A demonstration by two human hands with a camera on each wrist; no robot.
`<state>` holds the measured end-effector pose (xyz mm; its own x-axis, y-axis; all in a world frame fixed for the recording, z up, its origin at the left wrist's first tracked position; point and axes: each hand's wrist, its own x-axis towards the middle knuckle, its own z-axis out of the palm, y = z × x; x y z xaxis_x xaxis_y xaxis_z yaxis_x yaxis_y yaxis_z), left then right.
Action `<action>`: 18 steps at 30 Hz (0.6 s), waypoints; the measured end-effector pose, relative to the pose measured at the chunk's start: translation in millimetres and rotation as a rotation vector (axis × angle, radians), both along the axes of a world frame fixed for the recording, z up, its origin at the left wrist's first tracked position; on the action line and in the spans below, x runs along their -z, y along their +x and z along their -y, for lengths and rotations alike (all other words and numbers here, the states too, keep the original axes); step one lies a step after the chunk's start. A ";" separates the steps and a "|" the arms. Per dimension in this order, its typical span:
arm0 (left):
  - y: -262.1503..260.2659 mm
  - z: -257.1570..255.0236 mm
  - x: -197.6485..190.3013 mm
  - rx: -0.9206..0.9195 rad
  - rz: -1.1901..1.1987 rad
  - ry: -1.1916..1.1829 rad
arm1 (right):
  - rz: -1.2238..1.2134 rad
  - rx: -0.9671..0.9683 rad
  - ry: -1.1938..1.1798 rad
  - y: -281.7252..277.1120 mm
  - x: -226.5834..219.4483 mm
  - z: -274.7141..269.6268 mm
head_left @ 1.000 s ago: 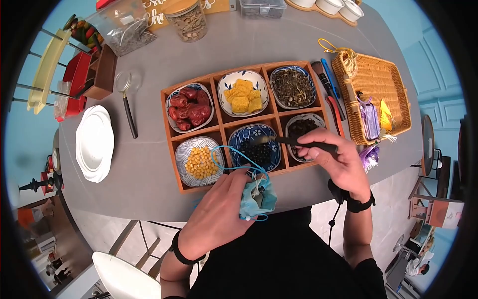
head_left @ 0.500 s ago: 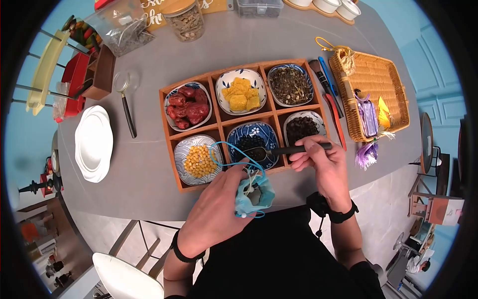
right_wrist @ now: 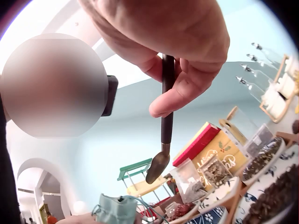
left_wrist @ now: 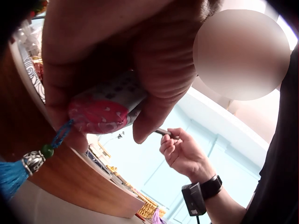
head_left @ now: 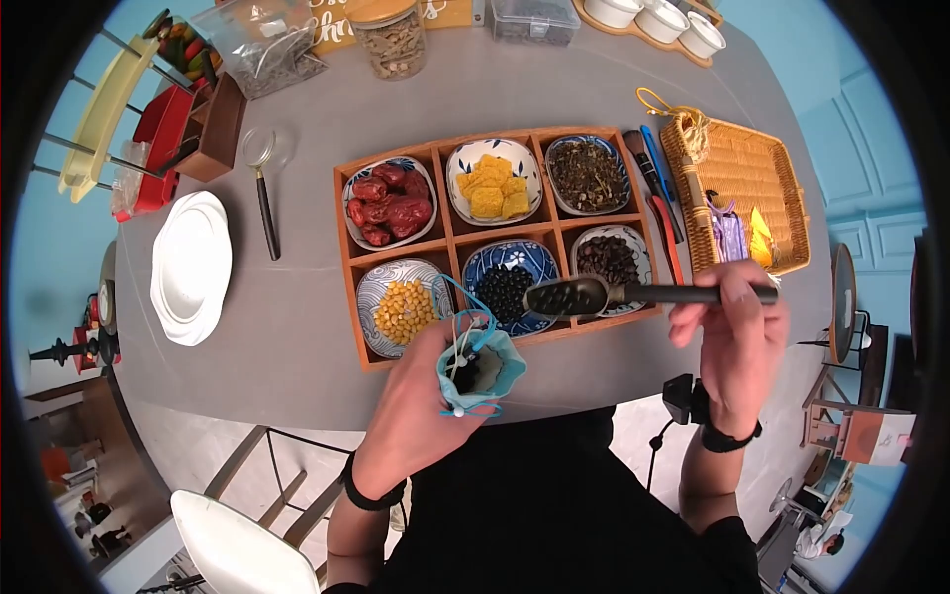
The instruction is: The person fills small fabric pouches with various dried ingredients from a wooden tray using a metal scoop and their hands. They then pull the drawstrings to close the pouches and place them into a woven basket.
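Note:
My left hand [head_left: 408,411] grips a light blue drawstring pouch [head_left: 502,379] by its side, with the gathered mouth facing up and something dark inside. In the left wrist view the pouch's lower part [left_wrist: 100,114] shows a pink pattern, and a blue tassel [left_wrist: 13,179] with a green bead hangs from it. My right hand [head_left: 740,337] pinches the black handle of a small metal scoop [head_left: 569,296]. The scoop's bowl overlaps the right edge of the blue bowl of black beans [head_left: 505,289] and the bowl of dark brown pieces [head_left: 606,259].
A wooden compartment tray [head_left: 445,238] also holds bowls of red dates [head_left: 396,203], yellow cubes [head_left: 492,185], dried leaves [head_left: 586,173] and corn kernels [head_left: 406,309]. Right of it lie brushes and a wicker basket [head_left: 747,158]. A strainer [head_left: 262,193] and white dish [head_left: 190,267] stand left.
The scoop has come up out of the black beans, and my right hand has moved to the right with it. The pouch has shifted slightly left and its mouth shows more fully.

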<state>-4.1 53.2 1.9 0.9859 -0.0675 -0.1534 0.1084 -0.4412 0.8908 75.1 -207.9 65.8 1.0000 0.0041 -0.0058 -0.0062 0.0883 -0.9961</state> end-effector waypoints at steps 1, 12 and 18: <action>1.8 0.8 0.0 0.010 -0.002 -0.001 | 0.060 -0.068 -0.065 -3.0 -7.6 -3.7; 4.7 1.0 2.0 0.010 -0.019 -0.007 | 0.088 -0.164 -0.214 6.6 4.8 0.3; 10.3 3.8 -13.8 0.135 0.019 0.157 | 0.295 -0.362 -0.651 7.3 26.2 -14.3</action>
<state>6.3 49.4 15.7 0.9722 -0.1762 -0.1539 0.0225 -0.5843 0.8112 82.4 -193.6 39.5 0.8979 0.4155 0.1456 0.3484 -0.4683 -0.8120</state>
